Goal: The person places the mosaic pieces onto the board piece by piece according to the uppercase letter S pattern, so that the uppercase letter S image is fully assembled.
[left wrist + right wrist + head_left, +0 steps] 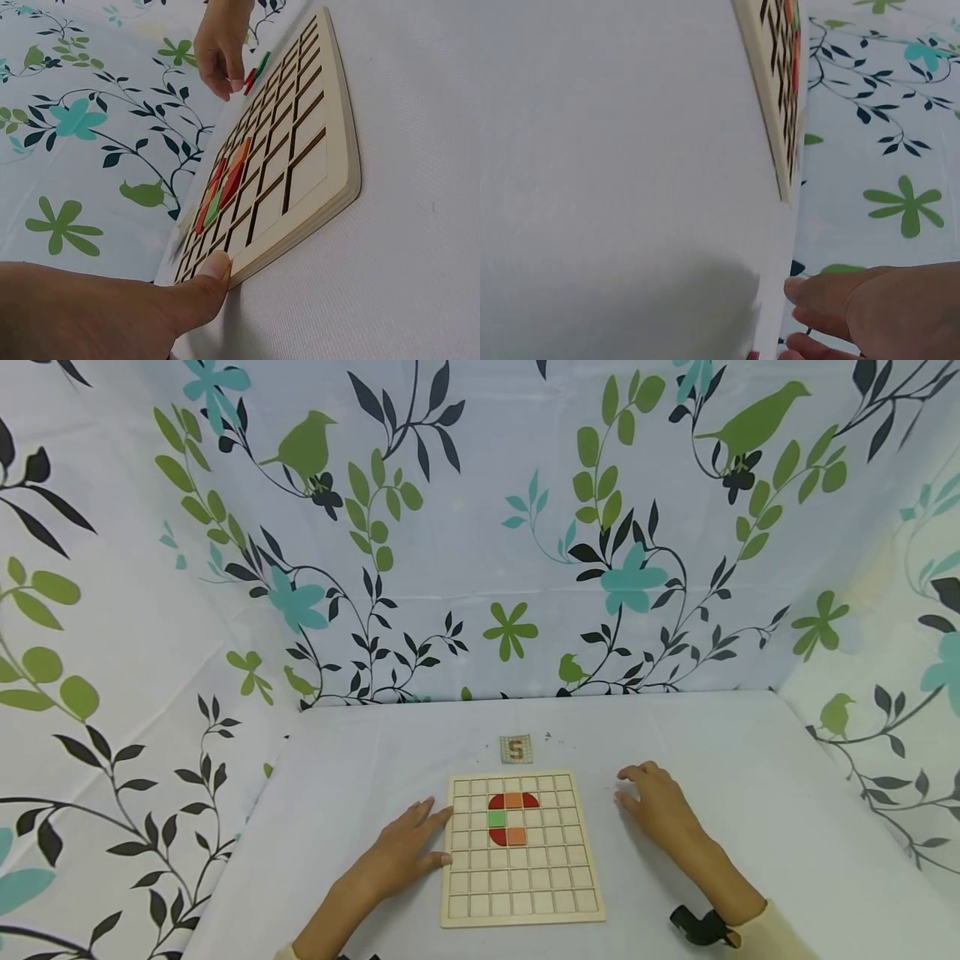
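A pale wooden grid board (pixel 520 882) lies flat on the white table. Red rounded pieces (pixel 497 802), orange squares (pixel 517 836) and one green square (pixel 497 818) sit in its upper cells. My left hand (pixel 399 853) rests at the left edge, its spread thumb and fingertips touching the frame. To the right of the board, my right hand (pixel 663 806) hovers low, fingers loosely bent and apart from the frame. In the left wrist view, a red piece (pixel 250 81) and a green piece (pixel 261 66) show close by its fingertips; whether it touches them is unclear.
Just beyond the board lies a small card (pixel 516 749) with an S-shaped mosaic pattern. A black curved object (pixel 701 927) is by the right wrist. Printed cloth (pixel 480 527) with birds and leaves hangs behind the table and at both sides.
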`<state>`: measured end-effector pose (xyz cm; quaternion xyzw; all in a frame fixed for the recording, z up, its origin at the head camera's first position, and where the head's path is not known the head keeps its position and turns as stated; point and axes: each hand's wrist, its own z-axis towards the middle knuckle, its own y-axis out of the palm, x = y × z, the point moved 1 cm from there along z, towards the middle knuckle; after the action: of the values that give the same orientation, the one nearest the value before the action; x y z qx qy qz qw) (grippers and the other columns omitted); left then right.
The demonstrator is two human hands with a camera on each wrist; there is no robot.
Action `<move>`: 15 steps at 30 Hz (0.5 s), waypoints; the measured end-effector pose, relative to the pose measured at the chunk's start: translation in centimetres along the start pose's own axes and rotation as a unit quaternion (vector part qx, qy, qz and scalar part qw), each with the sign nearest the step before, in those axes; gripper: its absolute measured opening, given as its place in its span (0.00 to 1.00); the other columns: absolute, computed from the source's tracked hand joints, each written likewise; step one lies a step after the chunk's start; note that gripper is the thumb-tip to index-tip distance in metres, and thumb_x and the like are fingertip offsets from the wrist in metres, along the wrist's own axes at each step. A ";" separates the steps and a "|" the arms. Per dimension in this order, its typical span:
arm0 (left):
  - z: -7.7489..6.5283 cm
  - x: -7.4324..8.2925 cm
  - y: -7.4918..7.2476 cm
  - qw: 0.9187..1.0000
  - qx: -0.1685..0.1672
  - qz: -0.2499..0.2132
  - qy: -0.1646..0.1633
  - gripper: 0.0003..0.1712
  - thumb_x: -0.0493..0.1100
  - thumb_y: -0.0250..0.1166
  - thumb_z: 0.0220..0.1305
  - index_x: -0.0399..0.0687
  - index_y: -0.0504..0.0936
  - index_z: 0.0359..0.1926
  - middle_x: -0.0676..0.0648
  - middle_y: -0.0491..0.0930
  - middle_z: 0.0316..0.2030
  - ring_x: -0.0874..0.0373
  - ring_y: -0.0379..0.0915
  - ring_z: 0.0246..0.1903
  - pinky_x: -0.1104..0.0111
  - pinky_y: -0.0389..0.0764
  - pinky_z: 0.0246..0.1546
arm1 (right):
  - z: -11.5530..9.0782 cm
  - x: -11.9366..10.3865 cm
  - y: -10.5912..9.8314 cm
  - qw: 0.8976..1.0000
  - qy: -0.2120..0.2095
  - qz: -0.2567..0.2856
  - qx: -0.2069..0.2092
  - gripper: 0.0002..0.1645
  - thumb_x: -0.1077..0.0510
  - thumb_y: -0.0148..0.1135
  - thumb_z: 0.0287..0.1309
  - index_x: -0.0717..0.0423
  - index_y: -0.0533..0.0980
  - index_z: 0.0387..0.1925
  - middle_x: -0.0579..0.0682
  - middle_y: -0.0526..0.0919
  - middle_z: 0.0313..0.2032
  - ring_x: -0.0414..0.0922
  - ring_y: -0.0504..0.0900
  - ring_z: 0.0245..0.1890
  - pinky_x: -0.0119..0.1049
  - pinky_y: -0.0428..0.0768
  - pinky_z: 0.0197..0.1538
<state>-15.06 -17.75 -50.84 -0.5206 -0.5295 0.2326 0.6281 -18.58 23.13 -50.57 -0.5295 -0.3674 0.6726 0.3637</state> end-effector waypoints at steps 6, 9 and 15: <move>-0.2 0.0 -0.1 1.000 -0.006 -0.010 -0.007 0.43 0.59 0.70 0.69 0.52 0.67 0.79 0.33 0.58 0.80 0.31 0.53 0.79 0.34 0.61 0.74 | -0.4 1.9 -0.4 0.995 -0.012 -0.073 0.064 0.20 0.67 0.77 0.57 0.72 0.81 0.48 0.69 0.82 0.41 0.62 0.82 0.39 0.58 0.83 0.41; -0.2 0.0 -0.1 1.000 -0.006 -0.008 -0.009 0.43 0.59 0.69 0.70 0.52 0.67 0.79 0.33 0.58 0.80 0.31 0.53 0.79 0.34 0.61 0.74 | -0.3 2.3 -0.2 0.994 -0.020 -0.081 0.066 0.16 0.69 0.76 0.57 0.73 0.81 0.45 0.67 0.82 0.37 0.60 0.81 0.36 0.56 0.83 0.38; -0.2 0.1 -0.1 1.000 -0.002 -0.006 -0.007 0.42 0.59 0.69 0.70 0.52 0.67 0.79 0.33 0.58 0.80 0.31 0.54 0.79 0.34 0.61 0.74 | 0.1 2.5 0.1 0.993 -0.034 -0.081 0.078 0.09 0.72 0.74 0.58 0.72 0.81 0.39 0.64 0.81 0.34 0.57 0.80 0.32 0.51 0.84 0.34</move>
<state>-14.87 -17.80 -50.66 -0.5166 -0.5376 0.2313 0.6251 -19.11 25.25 -51.80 -0.4453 -0.3674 0.6851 0.4443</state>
